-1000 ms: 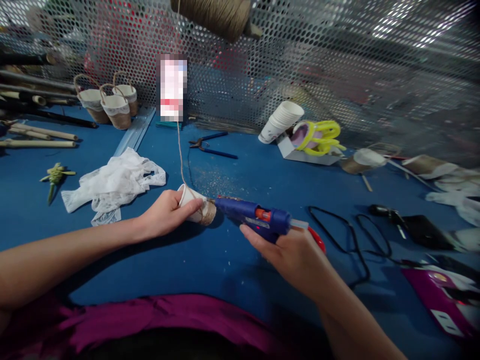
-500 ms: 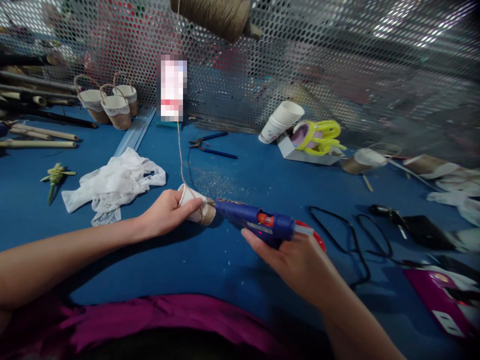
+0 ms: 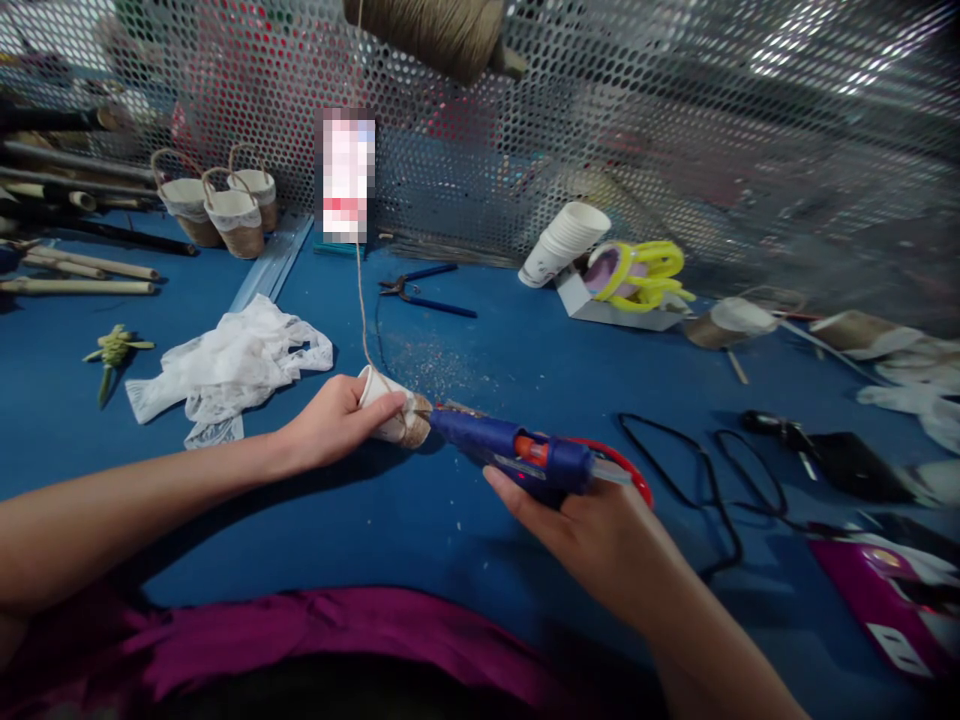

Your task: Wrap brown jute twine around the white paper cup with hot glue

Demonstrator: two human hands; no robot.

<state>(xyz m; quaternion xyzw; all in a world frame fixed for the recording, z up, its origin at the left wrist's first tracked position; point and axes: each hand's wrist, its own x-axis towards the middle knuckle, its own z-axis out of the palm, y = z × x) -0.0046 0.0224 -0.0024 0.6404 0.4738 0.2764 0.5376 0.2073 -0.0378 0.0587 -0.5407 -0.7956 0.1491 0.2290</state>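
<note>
white paper is making the wall of the small cup, which is lying tilted near the middle of the frame, its mouth facing to the upper left and its base wrapped in brown twine. this cup is probably being very light and a little soft, so a strong squeeze would be denting it; the wrapped end is looking firmer, but fresh glue there could be hot and slippery. for this reason, the bare part near the rim is seeming the better place for taking hold.

the left hand is gripping exactly there, closed on the cup with the thumb lying along its side; the other fingers are mostly hiding behind. a loose strand is running from the upper part of the frame down to the cup. the right hand, right of centre, is closing around the handle of a blue glue gun, whose nozzle is pointing at the wrapped base and appearing to touch it. whether a finger is pressing the trigger, i cannot tell. the two hands are staying apart, above the blue bench.
</note>
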